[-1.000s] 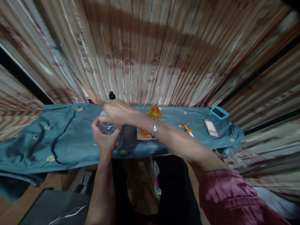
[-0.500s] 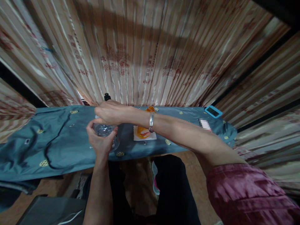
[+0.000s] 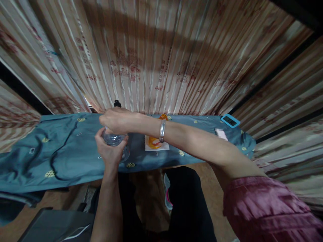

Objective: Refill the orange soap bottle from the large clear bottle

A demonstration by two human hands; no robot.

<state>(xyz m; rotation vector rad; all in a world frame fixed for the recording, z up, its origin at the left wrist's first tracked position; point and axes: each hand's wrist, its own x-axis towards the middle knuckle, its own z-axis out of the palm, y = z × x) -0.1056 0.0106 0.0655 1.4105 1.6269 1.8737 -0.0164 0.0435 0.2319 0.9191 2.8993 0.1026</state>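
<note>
Clear bottle [image 3: 114, 139], smooth, round and see-through, is just left of the amber bottle [image 3: 153, 142], which serves as the landmark for everything else. Its rounded wall catches small glints; whether its base touches the cloth cannot be told. The left hand [image 3: 112, 149] wraps it from the near side, fingers and thumb spread around the wall and clamped on it. Above it, the right hand [image 3: 117, 120] lies knuckles up with its fingers curled together over the bottle's top; the fingertips are hidden, so what they grip cannot be told. The right forearm, wearing a shiny metal bracelet [image 3: 162, 131], passes over the amber bottle and covers its middle. A black cap [image 3: 117, 103] pokes up behind the right hand, to the left of the amber bottle and farther back. Underneath the amber bottle is a pale square sheet [image 3: 165, 147] with a scalloped edge. Soft blue-green cloth [image 3: 75, 148] covers the bench; its front edge runs near the amber bottle, and the widest room opens to that bottle's left, where the cloth wrinkles and sags. Well to its right are a blurred pale item [image 3: 221, 134] and a blue-framed device [image 3: 230, 120]; pleated curtain [image 3: 156, 50] rises behind. Amber colour fills the landmark bottle's lower part, though liquid and tinted wall cannot be told apart; the clear bottle's contents cannot be made out.
</note>
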